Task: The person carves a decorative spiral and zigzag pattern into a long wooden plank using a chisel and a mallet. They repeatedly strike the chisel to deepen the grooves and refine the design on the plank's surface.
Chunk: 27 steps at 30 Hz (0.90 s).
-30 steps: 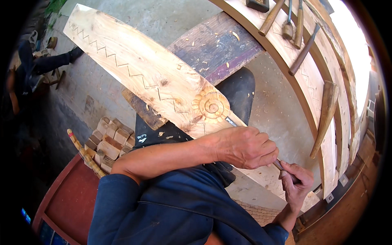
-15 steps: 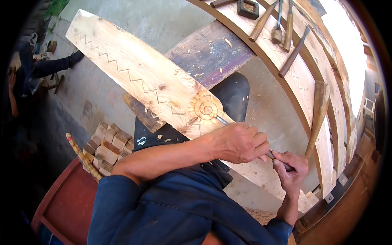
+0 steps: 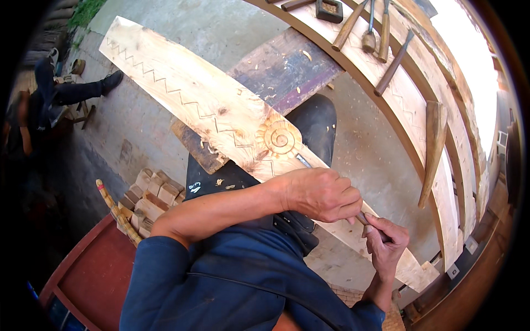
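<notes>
A long pale wooden board (image 3: 176, 91) lies aslant in front of me, with a pencilled zigzag along it. Near its middle is a round carved spiral (image 3: 280, 139) with a petal-like border. My left hand (image 3: 323, 194) wraps round the shaft of a carving chisel, resting low over the board. The chisel's steel blade (image 3: 303, 161) sticks out past that hand, its tip just beside the carving's lower right edge. At the other end, my right hand (image 3: 388, 234) is closed round the chisel's dark wooden handle, thumb along it. The palms hide much of the tool.
On curved planks at the right lie several chisels (image 3: 394, 63), a small dark square box (image 3: 329, 10) and a wooden mallet (image 3: 434, 146). A worn bench plank (image 3: 284, 66) supports the board. Wood blocks (image 3: 152, 207) sit by a red surface (image 3: 91, 270). Another person's leg (image 3: 83, 88) shows far left.
The chisel tip has drawn back slightly from the carving, and my right hand has moved a little down and left. Both hands keep their hold. The whole view has shifted slightly.
</notes>
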Tool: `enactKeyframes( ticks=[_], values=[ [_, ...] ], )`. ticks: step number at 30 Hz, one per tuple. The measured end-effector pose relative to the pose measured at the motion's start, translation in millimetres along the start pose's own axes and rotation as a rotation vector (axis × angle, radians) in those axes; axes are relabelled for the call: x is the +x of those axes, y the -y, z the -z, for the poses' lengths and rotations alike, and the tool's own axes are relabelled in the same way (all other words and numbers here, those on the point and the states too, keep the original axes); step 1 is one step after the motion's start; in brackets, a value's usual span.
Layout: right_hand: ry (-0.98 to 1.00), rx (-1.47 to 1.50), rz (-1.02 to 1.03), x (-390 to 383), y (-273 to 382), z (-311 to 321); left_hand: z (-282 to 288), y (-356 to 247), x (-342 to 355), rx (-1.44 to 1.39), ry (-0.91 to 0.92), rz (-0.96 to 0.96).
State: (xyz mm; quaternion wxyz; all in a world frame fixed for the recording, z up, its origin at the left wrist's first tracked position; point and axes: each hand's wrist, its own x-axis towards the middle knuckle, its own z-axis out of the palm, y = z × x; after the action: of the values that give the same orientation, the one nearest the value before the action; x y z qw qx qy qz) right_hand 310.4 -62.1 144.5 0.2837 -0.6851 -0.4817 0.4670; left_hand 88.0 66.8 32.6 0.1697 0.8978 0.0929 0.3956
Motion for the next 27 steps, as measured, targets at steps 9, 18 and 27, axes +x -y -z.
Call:
enactKeyframes(
  ticks=[9,18,27],
  values=[
    [-0.013,-0.001,-0.065,0.5,4.5,2.6,-3.6,0.4,-0.8,-0.038,0.031,0.030],
    [-0.010,-0.012,-0.073,7.8,12.7,2.8,-2.9,1.3,0.5,-0.042,0.021,0.058],
    [-0.015,-0.023,-0.082,17.2,20.7,-8.7,0.5,1.8,-1.2,-0.071,0.013,0.129]
  ],
)
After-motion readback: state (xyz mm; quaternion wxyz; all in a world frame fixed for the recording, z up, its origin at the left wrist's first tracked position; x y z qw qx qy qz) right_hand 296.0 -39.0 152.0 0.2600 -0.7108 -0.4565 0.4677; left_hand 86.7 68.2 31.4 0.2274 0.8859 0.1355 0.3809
